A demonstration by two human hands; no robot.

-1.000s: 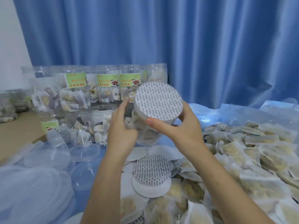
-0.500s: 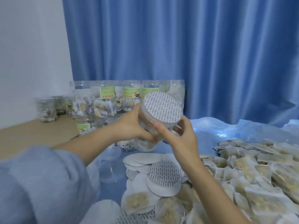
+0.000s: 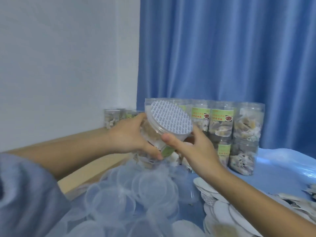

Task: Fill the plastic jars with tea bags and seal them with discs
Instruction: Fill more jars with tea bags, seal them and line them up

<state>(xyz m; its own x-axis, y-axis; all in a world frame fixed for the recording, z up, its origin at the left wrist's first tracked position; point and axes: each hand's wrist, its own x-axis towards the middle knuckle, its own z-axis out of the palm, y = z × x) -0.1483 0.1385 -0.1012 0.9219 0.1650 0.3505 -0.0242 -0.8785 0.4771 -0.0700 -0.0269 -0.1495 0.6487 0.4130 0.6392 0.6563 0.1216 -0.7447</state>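
Observation:
I hold a clear plastic jar of tea bags tilted in the air, its mouth covered by a white disc with a grey printed pattern. My left hand grips the jar's body from the left. My right hand holds the jar near its rim from the right, thumb along the lower edge of the disc. Loose white discs lie in a pile at the lower right. A few tea bags show at the right edge.
Filled labelled jars stand stacked against the blue curtain, with more jars by the white wall. Several clear plastic lids lie heaped below my hands. A wooden table edge runs at the left; my blue sleeve fills the lower left.
My head has turned left, so the tea bag pile has slid out of view at the right. Both hands have carried the sealed jar leftward, above the heap of lids.

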